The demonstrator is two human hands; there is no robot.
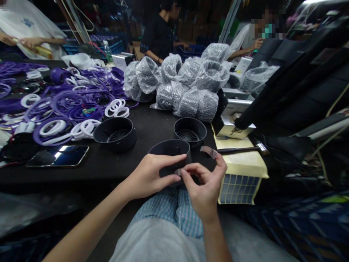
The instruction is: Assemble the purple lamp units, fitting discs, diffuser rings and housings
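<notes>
My left hand [148, 176] grips the rim of a black round plastic housing [169, 150], which is tilted toward me above my lap. My right hand [204, 187] pinches a small grey label [178, 172] against the housing's inner side with thumb and forefinger. A translucent strip [208, 152] sticks out beside the right forefinger's tip. Two similar black housings with slotted round grilles stand on the dark table, one [115, 134] to the left and one [190, 130] straight ahead. A yellow-backed sheet of blue labels [237, 188] lies to the right of my right hand.
A dark-handled metal-tipped tool [240, 150] lies on the yellow sheet. Bubble-wrapped parts [188, 87] are heaped ahead, and purple and white plastic rings [71, 102] spread left beside a phone [57, 155]. A silver machine [231, 123] stands right; several co-workers [159, 36] work beyond.
</notes>
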